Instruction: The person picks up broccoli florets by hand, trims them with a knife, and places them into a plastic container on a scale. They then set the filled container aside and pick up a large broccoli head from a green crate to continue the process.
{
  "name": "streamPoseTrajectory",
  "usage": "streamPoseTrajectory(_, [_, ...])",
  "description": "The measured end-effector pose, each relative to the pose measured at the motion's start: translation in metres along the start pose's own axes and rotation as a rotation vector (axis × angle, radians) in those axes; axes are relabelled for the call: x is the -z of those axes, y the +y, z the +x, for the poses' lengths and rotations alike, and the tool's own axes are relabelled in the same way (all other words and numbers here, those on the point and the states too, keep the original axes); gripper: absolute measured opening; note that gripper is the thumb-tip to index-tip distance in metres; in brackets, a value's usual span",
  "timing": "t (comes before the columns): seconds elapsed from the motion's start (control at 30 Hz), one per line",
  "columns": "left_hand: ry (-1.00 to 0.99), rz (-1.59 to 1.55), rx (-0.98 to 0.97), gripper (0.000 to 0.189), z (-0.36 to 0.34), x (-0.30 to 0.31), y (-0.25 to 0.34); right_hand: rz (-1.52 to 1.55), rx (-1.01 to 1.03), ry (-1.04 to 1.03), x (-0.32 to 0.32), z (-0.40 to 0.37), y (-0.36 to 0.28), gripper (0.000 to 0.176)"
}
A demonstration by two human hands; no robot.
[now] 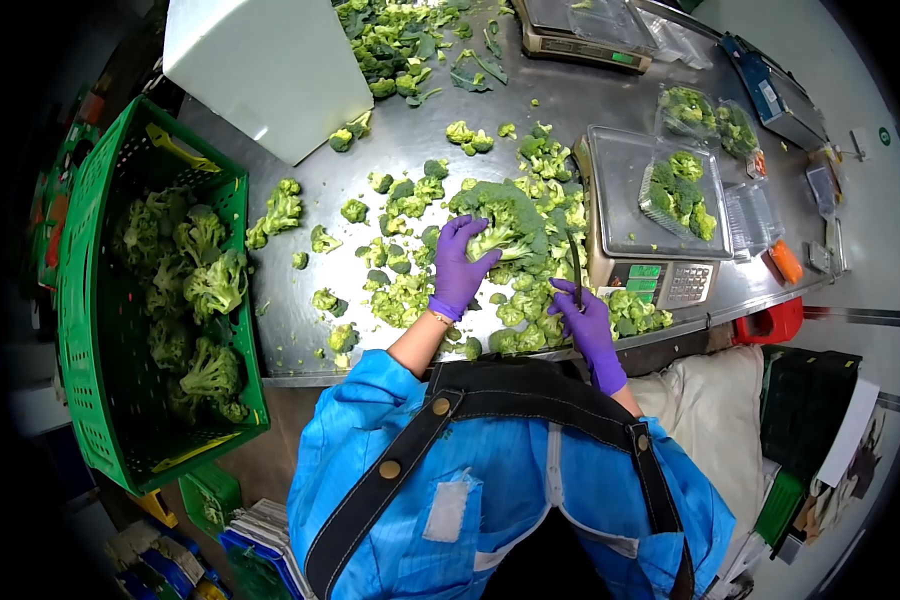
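My left hand (pixel 462 265), in a purple glove, is closed on a large head of broccoli (pixel 505 218) above the steel table. A thin dark knife (pixel 576 262) is gripped in my right hand (pixel 588 325), also gloved in purple, with its blade pointing away from me beside the broccoli head. Loose florets (pixel 402 298) lie around and beneath both hands. Just right of the knife stands a weighing scale (pixel 660 245), bearing a clear plastic tray (pixel 660 205) of florets.
On the left, a green crate (pixel 100 400) holds several broccoli heads. A white box (pixel 270 75) stands at the back left, near a pile of broccoli (pixel 400 45). Another scale (pixel 585 45) is at the back. Filled trays (pixel 686 112) and an orange object (pixel 785 262) sit right.
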State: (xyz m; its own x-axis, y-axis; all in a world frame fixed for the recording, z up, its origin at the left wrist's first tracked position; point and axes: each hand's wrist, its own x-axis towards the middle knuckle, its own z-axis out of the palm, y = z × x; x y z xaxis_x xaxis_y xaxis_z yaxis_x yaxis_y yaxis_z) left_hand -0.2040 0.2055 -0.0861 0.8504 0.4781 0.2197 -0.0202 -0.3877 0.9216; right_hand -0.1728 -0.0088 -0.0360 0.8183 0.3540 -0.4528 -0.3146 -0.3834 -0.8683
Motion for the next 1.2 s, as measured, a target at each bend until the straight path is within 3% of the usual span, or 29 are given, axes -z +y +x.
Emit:
streamPoseTrajectory(0.03, [0.036, 0.01, -0.005, 0.036, 0.002, 0.0, 0.003, 0.001, -0.001, 0.003, -0.001, 0.0, 0.0, 0.028])
streamPoseTrajectory(0.33, [0.056, 0.134, -0.043, 0.029, -0.006, 0.006, 0.017, -0.073, 0.094, -0.092, -0.01, 0.001, 0.001, 0.031])
streamPoseTrajectory(0.4, [0.081, 0.162, -0.074, 0.027, -0.014, 0.006, 0.014, -0.02, -0.037, -0.09, -0.01, 0.001, -0.004, 0.035])
streamPoseTrajectory(0.53, [-0.089, 0.225, -0.304, 0.029, -0.036, 0.007, 0.011, 0.158, 0.017, 0.006, -0.011, 0.002, -0.003, 0.042])
streamPoseTrajectory(0.73, [-0.172, 0.236, -0.394, 0.029, -0.054, 0.015, 0.011, -0.152, 0.155, 0.088, -0.014, 0.006, 0.007, 0.049])
streamPoseTrajectory(0.8, [-0.174, 0.111, -0.345, 0.023, -0.054, 0.022, 0.014, -0.169, 0.114, 0.087, -0.015, 0.005, 0.006, 0.046])
streamPoseTrajectory(0.83, [-0.127, -0.023, -0.212, 0.016, -0.059, 0.022, 0.007, -0.197, 0.095, 0.077, -0.014, 0.005, 0.005, 0.044])
streamPoseTrajectory(0.87, [-0.041, -0.042, -0.162, 0.025, -0.056, 0.022, -0.002, -0.224, 0.077, 0.067, -0.014, 0.005, 0.005, 0.043])
streamPoseTrajectory(0.93, [0.069, -0.701, 0.507, 0.04, -0.058, 0.022, 0.001, -0.24, 0.128, 0.057, -0.014, 0.015, 0.029, 0.041])
streamPoseTrajectory(0.97, [0.086, -0.713, 0.582, 0.048, -0.055, 0.022, 0.0, -0.258, 0.18, 0.048, -0.015, 0.017, 0.034, 0.039])
streamPoseTrajectory(1.1, [0.047, -0.871, 0.694, 0.043, -0.047, 0.016, -0.023, -0.114, 0.131, 0.064, -0.026, 0.011, 0.028, 0.037])
streamPoseTrajectory(1.2, [-0.123, -0.467, 0.76, 0.051, -0.039, 0.013, -0.012, 0.019, 0.041, 0.138, -0.025, 0.005, 0.009, 0.041])
